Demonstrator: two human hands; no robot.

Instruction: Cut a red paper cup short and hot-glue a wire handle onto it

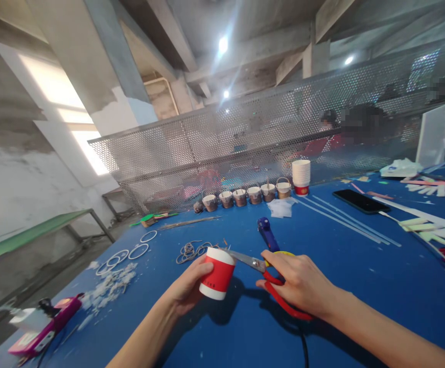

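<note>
My left hand (190,284) is wrapped around a red and white paper cup (218,275), which it holds tilted above the table. In my right hand (301,280) is a pair of scissors (283,299) with red handles. Their blades point left, and the tips reach the cup's upper edge; whether they cut into the paper I cannot tell. Just behind the scissors lies a blue glue gun (267,234), partly hidden by my right hand. A tangle of thin brown cord (191,251) rests on the table behind the cup.
Along the back of the blue table (222,342) stand several small buckets (253,194) and a stack of paper cups (301,176). White rings (138,251) and fluffy scraps (109,289) lie left, near a pink power strip (48,327). A phone (361,201) and clear sticks (345,220) lie right.
</note>
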